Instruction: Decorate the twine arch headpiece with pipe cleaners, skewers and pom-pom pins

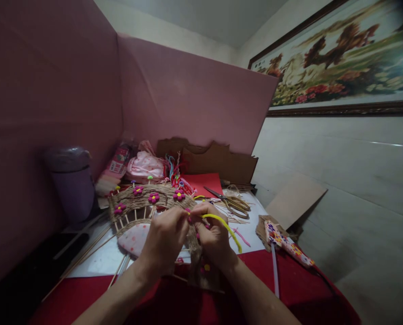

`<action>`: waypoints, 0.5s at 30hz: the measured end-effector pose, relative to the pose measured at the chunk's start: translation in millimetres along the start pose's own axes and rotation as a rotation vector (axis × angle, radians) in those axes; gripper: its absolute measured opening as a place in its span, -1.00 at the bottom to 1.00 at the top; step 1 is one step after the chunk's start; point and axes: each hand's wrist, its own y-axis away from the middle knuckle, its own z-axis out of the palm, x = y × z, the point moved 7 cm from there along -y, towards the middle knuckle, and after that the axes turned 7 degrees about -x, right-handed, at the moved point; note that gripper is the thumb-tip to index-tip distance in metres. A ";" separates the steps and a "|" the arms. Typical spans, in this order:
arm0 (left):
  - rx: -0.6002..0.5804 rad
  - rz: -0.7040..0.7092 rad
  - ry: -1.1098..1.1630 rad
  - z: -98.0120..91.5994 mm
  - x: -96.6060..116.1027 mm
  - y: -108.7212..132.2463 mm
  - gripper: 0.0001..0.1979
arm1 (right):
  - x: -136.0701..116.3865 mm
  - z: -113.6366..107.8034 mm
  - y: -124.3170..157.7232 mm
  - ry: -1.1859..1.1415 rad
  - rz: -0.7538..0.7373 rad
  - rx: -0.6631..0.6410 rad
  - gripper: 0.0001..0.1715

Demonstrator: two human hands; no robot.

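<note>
A yellow pipe cleaner (226, 225) is pinched in the fingers of my right hand (215, 237), its loose end curving down to the right. My left hand (166, 237) is closed close beside it, its fingertips at a small pink and yellow flower (188, 212). What those fingertips grip is hidden. Under both hands stands a woven twine piece (125, 198) on thin sticks, with several magenta flowers (153, 197) on its curved band. White spotted cloth (133, 239) lines its lower part.
Gold-handled scissors (237, 205) lie behind my right hand near red paper (206, 183). A flower-patterned glue gun (288, 243) rests at the right on cardboard. At the left stands a purple container (73, 189). Loose sticks (82, 257) lie at the left, with brown cardboard (218, 162) behind.
</note>
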 end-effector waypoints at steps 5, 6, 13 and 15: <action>0.016 0.141 -0.129 1.2 8.4 2.7 -0.77 | 13.6 0.8 0.1 -0.130 0.183 0.047 -0.98; 0.009 0.121 -0.070 1.0 6.8 2.3 -0.78 | 14.7 0.9 0.0 -0.168 0.212 0.057 -0.98; -0.084 -0.190 0.470 9.7 -15.0 1.0 -0.82 | 15.2 1.1 -1.2 -0.358 0.329 0.057 -0.83; -0.081 -0.167 0.415 8.4 -13.6 0.3 -0.83 | 14.2 1.2 -1.6 -0.341 0.330 0.034 -0.83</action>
